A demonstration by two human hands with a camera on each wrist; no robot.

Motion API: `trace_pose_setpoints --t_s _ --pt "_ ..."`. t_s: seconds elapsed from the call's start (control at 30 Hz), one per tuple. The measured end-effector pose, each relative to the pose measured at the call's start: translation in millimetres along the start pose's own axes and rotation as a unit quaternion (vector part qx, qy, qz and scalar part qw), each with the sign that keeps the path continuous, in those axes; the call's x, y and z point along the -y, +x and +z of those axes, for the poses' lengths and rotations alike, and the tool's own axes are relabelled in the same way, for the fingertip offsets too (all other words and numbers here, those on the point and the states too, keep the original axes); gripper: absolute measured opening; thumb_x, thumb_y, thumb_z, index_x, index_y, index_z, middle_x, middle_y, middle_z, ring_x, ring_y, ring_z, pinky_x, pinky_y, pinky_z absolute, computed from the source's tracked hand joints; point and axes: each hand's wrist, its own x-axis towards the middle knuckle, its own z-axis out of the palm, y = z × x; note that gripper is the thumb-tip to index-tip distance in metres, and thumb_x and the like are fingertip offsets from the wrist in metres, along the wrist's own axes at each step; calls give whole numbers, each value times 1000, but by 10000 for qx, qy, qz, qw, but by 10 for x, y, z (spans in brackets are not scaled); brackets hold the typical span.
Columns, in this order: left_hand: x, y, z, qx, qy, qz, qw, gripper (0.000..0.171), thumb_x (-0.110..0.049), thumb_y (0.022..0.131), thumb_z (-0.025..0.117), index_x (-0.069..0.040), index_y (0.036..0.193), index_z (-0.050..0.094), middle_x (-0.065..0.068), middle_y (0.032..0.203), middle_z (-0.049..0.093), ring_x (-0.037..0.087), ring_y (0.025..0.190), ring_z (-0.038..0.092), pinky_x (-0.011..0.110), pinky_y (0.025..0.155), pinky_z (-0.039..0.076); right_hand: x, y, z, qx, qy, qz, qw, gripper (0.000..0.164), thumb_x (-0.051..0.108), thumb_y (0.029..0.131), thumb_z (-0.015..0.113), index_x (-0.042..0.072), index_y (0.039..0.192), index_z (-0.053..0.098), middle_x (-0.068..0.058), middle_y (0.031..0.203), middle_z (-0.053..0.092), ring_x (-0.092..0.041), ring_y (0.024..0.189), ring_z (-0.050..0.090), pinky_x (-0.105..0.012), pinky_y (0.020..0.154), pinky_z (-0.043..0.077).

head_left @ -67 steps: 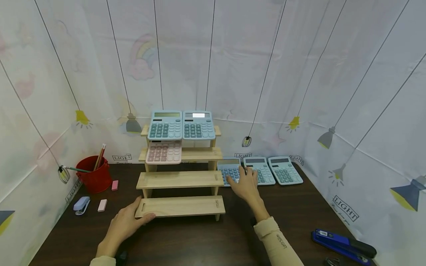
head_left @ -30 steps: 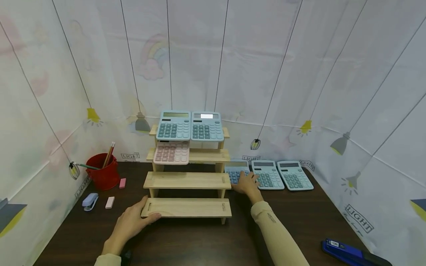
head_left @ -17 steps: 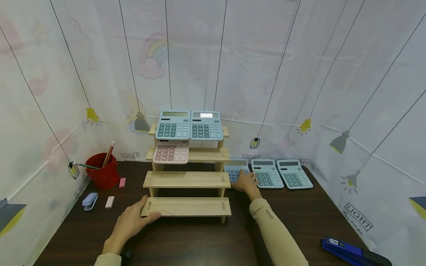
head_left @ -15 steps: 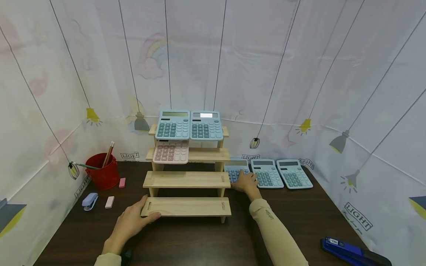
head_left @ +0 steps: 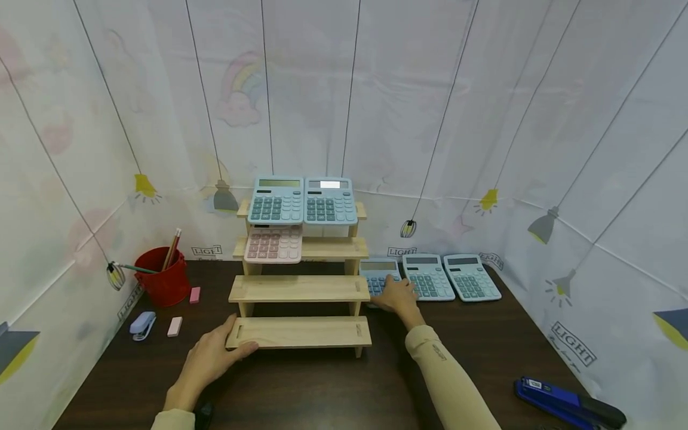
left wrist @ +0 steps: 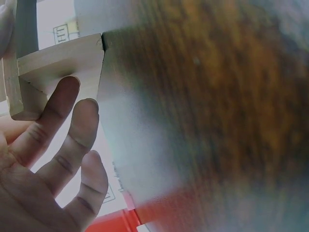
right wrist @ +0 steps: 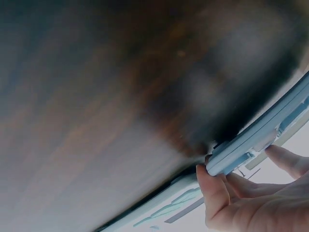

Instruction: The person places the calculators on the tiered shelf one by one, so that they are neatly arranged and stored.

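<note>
A stepped wooden display shelf (head_left: 301, 332) stands in the middle of the table. My left hand (head_left: 211, 357) holds the left end of its lowest step, thumb along the front edge; in the left wrist view the other fingers (left wrist: 84, 125) are spread by the side support. Right of the shelf, my right hand (head_left: 399, 297) grips a blue calculator (head_left: 379, 269) at its edges. The right wrist view shows that calculator (right wrist: 256, 135) edge-on between thumb and fingers. Two light blue calculators (head_left: 428, 280) lie beside it. Two more calculators (head_left: 276, 200) fill the top step.
A pink calculator (head_left: 273, 245) sits on the second step from the top. On the left are a red bucket (head_left: 166, 283) with pencils, two erasers (head_left: 174, 326) and a small stapler (head_left: 142, 325). A long blue stapler (head_left: 570, 403) lies at front right.
My right hand came down onto the blue calculator and took hold of it. The calculator has since shifted slightly towards me relative to the two beside it. My left hand stays on the shelf.
</note>
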Motion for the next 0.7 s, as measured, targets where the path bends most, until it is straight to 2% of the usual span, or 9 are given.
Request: trace_pose_setpoints --t_s 0.3,0.7 --pt "0 29 5 36 41 5 10000 115 -83 78 59 -2 156 34 28 152 47 51 130 53 68 91 48 -75 -197 -115 -69 102 -19 9999 106 70 78 68 2 153 36 -44 148 34 -63 138 32 -77 104 34" --pt "-3 25 3 165 5 -107 9998 115 -83 78 59 -2 156 32 29 153 44 51 132 51 69 93 46 -213 -559 -530 -163 259 -86 9995 106 70 78 64 6 155 33 -43 149 34 -65 136 33 -78 102 34"
